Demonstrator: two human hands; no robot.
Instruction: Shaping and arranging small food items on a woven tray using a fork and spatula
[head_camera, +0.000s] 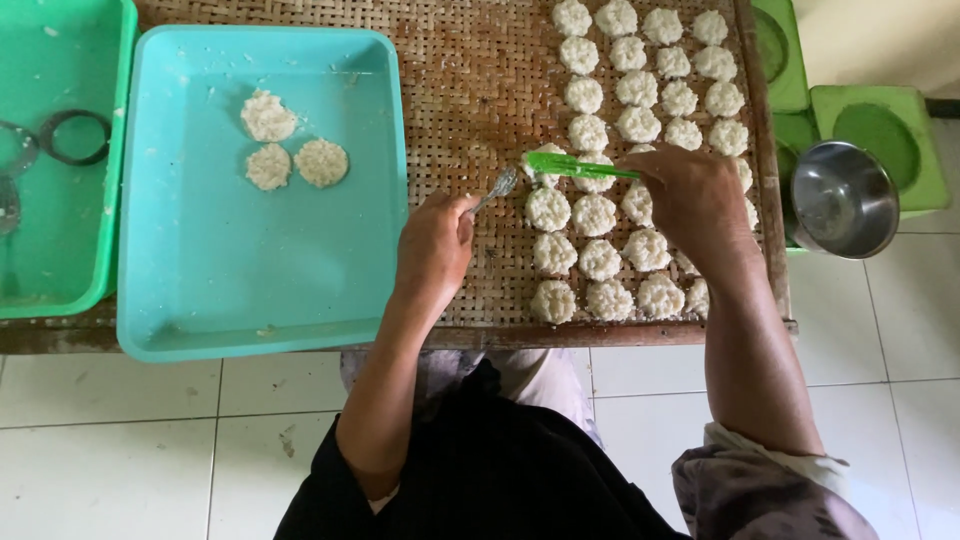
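Spoon (497, 187) clenched in left hand (432, 250), green spatula (578, 166) pinched in right hand (690, 200), both tips meeting over rice cake (545, 168) at frame centre, spatula's long axis running left-right, 3 cakes (293, 142) in turquoise tray (200, 290) upper left.

Bare forearms, black sleeve pushed up on one arm, greyish-purple sleeve with pale cuff on the other.

No packages, labels, signs or screens show anywhere in this view.
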